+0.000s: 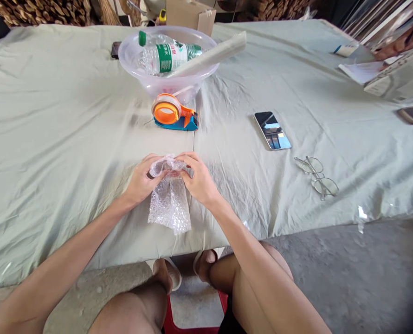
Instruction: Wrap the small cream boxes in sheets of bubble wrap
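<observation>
A sheet of clear bubble wrap (169,204) lies on the pale green cloth near the table's front edge, its upper end bunched around a small object I cannot make out. My left hand (142,181) grips that bunched end from the left, fingers curled. My right hand (199,178) pinches it from the right, fingers closed on the wrap. The lower part of the wrap hangs flat toward me between my wrists.
An orange and blue tape dispenser (173,113) sits just beyond my hands. Behind it a clear plastic bowl (130,58) holds a water bottle (166,55) and a white roll (209,55). A phone (272,131) and glasses (317,176) lie right; papers (361,72) far right.
</observation>
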A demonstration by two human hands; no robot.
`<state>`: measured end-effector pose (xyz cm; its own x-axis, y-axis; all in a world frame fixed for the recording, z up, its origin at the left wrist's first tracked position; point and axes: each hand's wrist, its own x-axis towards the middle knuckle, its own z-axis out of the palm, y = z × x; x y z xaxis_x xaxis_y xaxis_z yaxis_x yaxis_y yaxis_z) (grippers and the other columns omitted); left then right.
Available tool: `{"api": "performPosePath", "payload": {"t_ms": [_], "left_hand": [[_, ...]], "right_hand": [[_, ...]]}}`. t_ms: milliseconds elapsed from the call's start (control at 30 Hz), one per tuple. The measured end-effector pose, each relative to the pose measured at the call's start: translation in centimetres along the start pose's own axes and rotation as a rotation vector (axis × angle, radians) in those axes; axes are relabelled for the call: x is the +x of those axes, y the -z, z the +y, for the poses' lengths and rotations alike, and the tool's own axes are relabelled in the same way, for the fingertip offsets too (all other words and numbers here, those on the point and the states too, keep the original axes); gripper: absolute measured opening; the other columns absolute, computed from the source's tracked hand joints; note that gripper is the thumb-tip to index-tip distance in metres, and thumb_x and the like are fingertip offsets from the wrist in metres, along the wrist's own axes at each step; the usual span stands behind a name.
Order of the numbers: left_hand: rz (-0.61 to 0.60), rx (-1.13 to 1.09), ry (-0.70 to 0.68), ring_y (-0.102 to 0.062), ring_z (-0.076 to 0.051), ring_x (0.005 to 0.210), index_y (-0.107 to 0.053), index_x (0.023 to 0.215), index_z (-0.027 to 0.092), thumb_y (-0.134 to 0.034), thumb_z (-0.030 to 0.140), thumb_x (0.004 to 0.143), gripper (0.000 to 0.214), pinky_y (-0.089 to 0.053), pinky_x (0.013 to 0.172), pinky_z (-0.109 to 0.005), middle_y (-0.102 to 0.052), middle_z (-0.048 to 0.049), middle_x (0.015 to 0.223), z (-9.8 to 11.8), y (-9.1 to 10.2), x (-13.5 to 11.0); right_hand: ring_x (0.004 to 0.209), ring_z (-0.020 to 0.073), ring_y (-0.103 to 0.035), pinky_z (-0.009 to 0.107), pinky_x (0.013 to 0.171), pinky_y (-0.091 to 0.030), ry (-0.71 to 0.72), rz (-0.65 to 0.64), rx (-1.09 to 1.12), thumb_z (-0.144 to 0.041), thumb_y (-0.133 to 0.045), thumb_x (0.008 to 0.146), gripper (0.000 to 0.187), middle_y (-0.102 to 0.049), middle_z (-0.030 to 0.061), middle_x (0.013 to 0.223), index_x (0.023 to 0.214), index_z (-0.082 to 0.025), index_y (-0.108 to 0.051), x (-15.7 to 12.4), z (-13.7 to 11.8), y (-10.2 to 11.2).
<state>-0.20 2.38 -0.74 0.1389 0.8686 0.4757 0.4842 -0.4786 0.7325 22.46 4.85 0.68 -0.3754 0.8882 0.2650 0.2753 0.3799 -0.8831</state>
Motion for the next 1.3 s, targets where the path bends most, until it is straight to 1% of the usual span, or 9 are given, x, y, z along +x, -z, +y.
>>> {"api": "performPosePath", "payload": {"t_ms": [67,233,467,600,767,867,1000,1133,1300], "left_hand": [[0.057,0.075,-0.128,-0.082,-0.023,0.111,-0.083,0.128,0.025,-0.078,0.045,0.115,0.024,-0.069,0.099,-0.037,-0.082,-0.0070,0.123,0.0,-0.1,-0.1],[0.087,0.181,-0.331,-0.080,-0.021,0.109,-0.078,0.122,0.025,-0.075,0.022,0.115,0.009,-0.068,0.096,-0.035,-0.080,-0.0057,0.121,0.1,0.1,-0.1],[-0.058,0.240,-0.424,-0.080,-0.022,0.110,-0.075,0.119,0.024,-0.070,0.007,0.105,0.023,-0.070,0.093,-0.035,-0.079,-0.0076,0.122,0.2,1.4,0.1],[-0.194,0.318,-0.461,-0.081,-0.023,0.111,-0.077,0.123,0.024,-0.061,-0.004,0.095,0.042,-0.072,0.089,-0.035,-0.077,-0.0102,0.135,0.0,2.8,0.1],[-0.294,0.518,-0.505,-0.081,-0.030,0.120,-0.073,0.145,0.025,-0.053,0.002,0.108,0.048,-0.072,0.094,-0.041,-0.078,-0.0144,0.146,0.2,4.0,0.4],[-0.335,0.587,-0.465,-0.081,-0.033,0.126,-0.061,0.162,0.023,-0.050,0.007,0.112,0.053,-0.072,0.100,-0.045,-0.075,-0.0180,0.152,0.3,4.0,0.4],[-0.304,0.561,-0.455,-0.082,-0.033,0.121,-0.066,0.152,0.023,-0.068,0.019,0.107,0.045,-0.072,0.091,-0.041,-0.074,-0.0184,0.150,0.0,3.1,-0.2],[-0.274,0.575,-0.471,-0.082,-0.033,0.117,-0.071,0.136,0.021,-0.071,0.025,0.106,0.030,-0.069,0.079,-0.038,-0.074,-0.0197,0.147,0.3,2.2,-0.7],[-0.228,0.560,-0.447,-0.081,-0.029,0.114,-0.075,0.123,0.022,-0.065,0.023,0.112,0.015,-0.067,0.081,-0.034,-0.077,-0.0165,0.138,1.1,1.7,-0.8]], "right_hand": [[0.135,0.0295,-0.073,0.052,0.125,-0.057,0.034,0.031,-0.046,0.000,-0.059,0.093,0.040,-0.074,0.0130,0.134,0.121,-0.021,-0.078,-0.2,-0.1,-0.2],[0.101,0.0212,-0.072,0.039,0.093,-0.063,0.059,0.040,-0.006,-0.003,-0.052,0.097,0.032,-0.072,0.0106,0.126,0.115,-0.023,-0.070,-0.6,-0.6,-0.5],[0.091,0.0179,-0.069,0.037,0.090,-0.063,0.078,0.048,-0.012,-0.005,-0.054,0.100,0.027,-0.072,0.0071,0.123,0.111,-0.025,-0.068,-0.9,-0.7,-0.3],[0.102,0.0204,-0.075,0.038,0.094,-0.065,0.097,0.042,-0.031,-0.007,-0.056,0.104,0.025,-0.074,0.0085,0.125,0.112,-0.024,-0.072,-0.9,-0.3,0.1],[0.135,0.0253,-0.077,0.047,0.119,-0.065,0.179,-0.027,-0.103,-0.004,-0.044,0.107,0.046,-0.075,0.0135,0.143,0.132,-0.024,-0.077,-1.0,0.7,1.0],[0.162,0.0295,-0.062,0.055,0.136,-0.055,0.198,-0.136,-0.148,0.001,-0.046,0.101,0.068,-0.063,0.0174,0.169,0.161,-0.023,-0.066,-1.4,1.1,1.5],[0.172,0.0330,-0.052,0.062,0.142,-0.047,0.178,-0.219,-0.173,-0.001,-0.057,0.097,0.082,-0.052,0.0164,0.181,0.174,-0.027,-0.052,-2.3,0.8,1.9],[0.160,0.0315,-0.063,0.059,0.131,-0.058,0.157,-0.202,-0.173,0.000,-0.053,0.096,0.073,-0.059,0.0149,0.173,0.163,-0.027,-0.059,-2.3,0.4,2.0],[0.134,0.0314,-0.077,0.050,0.112,-0.067,0.096,-0.174,-0.158,-0.021,-0.075,0.105,0.037,-0.068,0.0127,0.160,0.140,-0.028,-0.070,-1.7,-0.2,1.9]]}}
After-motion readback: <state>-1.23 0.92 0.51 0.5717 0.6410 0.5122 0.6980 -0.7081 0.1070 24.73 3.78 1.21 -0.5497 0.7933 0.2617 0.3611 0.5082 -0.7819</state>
